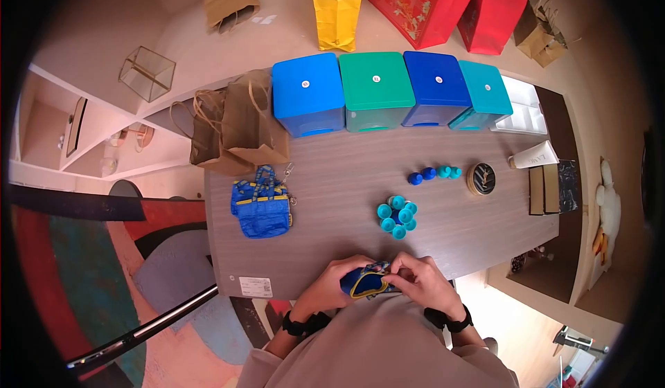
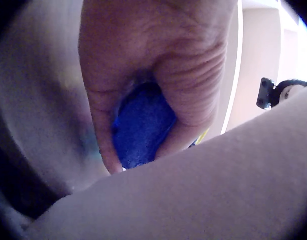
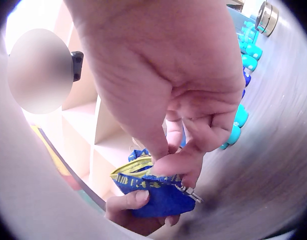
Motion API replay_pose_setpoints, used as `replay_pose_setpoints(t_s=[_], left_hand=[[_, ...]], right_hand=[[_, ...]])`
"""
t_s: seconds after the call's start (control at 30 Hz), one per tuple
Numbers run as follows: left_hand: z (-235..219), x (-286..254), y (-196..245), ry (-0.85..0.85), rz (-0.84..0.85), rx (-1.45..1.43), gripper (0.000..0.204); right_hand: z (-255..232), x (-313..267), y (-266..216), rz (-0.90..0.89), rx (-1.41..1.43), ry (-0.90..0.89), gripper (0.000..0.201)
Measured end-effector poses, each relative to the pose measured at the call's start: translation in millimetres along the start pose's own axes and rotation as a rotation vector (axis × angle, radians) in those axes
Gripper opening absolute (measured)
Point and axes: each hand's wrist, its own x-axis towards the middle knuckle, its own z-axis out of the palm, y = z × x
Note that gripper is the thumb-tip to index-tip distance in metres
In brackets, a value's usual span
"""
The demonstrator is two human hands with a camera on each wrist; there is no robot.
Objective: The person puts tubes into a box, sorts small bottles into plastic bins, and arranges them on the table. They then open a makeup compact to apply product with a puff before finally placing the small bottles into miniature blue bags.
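A small blue pouch (image 1: 358, 282) with a yellow zipper edge is held near my body at the table's front edge, its mouth parted. My left hand (image 1: 324, 287) grips the pouch from the side, thumb on one face and fingers on the other. In the left wrist view, blue fabric (image 2: 143, 125) shows between thumb and fingers. My right hand (image 1: 426, 285) pinches the pouch's rim, fingertips right at the zippered opening. A metal clasp (image 3: 191, 193) hangs beside those fingertips in the right wrist view. The pouch's inside is mostly hidden.
Larger blue bags (image 1: 267, 211) lie at the table's left, before brown paper bags (image 1: 253, 121). Teal cups (image 1: 388, 225) form a ring mid-table; several small blue and teal pieces (image 1: 429, 173) line up near a round tin (image 1: 481, 179). Lidded bins (image 1: 377, 87) stand along the back.
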Motion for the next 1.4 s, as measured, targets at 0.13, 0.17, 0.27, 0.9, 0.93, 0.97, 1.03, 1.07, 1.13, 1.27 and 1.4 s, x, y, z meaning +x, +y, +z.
replay_pose_setpoints(t_s=[0.13, 0.17, 0.27, 0.9, 0.93, 0.97, 1.03, 1.07, 1.13, 1.27, 1.4], left_hand=[[-3, -6, -2, 0.006, -0.004, -0.055, 0.06], [-3, -9, -6, 0.014, 0.0, -0.089, 0.061], [-4, -18, -16, 0.02, 0.015, -0.212, 0.064], [-16, -12, 20, -0.049, -0.007, -0.066, 0.066], [-15, -12, 19, -0.052, -0.017, -0.075, 0.067], [-15, -12, 18, -0.055, -0.028, -0.083, 0.067], [-13, -13, 18, -0.049, -0.033, -0.068, 0.067], [-12, -14, 18, -0.044, -0.038, -0.054, 0.068], [-12, -11, 22, -0.056, -0.048, -0.062, 0.066], [-11, -5, 29, -0.057, -0.026, -0.004, 0.059], [-6, -4, 25, 0.001, 0.015, 0.058, 0.055]], right_hand=[[-2, 0, 0, -0.015, 0.213, -0.065, 0.015], [-4, -1, 1, -0.016, 0.213, -0.064, 0.015], [-7, -3, 2, -0.014, 0.291, -0.121, 0.013], [-15, 3, -2, -0.03, 0.492, -0.278, 0.015], [-16, 3, -3, -0.072, 0.454, -0.277, 0.016], [-17, 3, -2, -0.073, 0.454, -0.277, 0.016], [-17, 4, 2, -0.105, 0.509, -0.309, 0.021], [-16, 3, 3, -0.106, 0.509, -0.311, 0.021], [-14, 2, 5, -0.034, 0.695, -0.343, 0.024], [-16, 2, 2, -0.04, 0.743, -0.348, 0.026], [-24, 3, -1, 0.04, 0.618, -0.387, 0.026]])
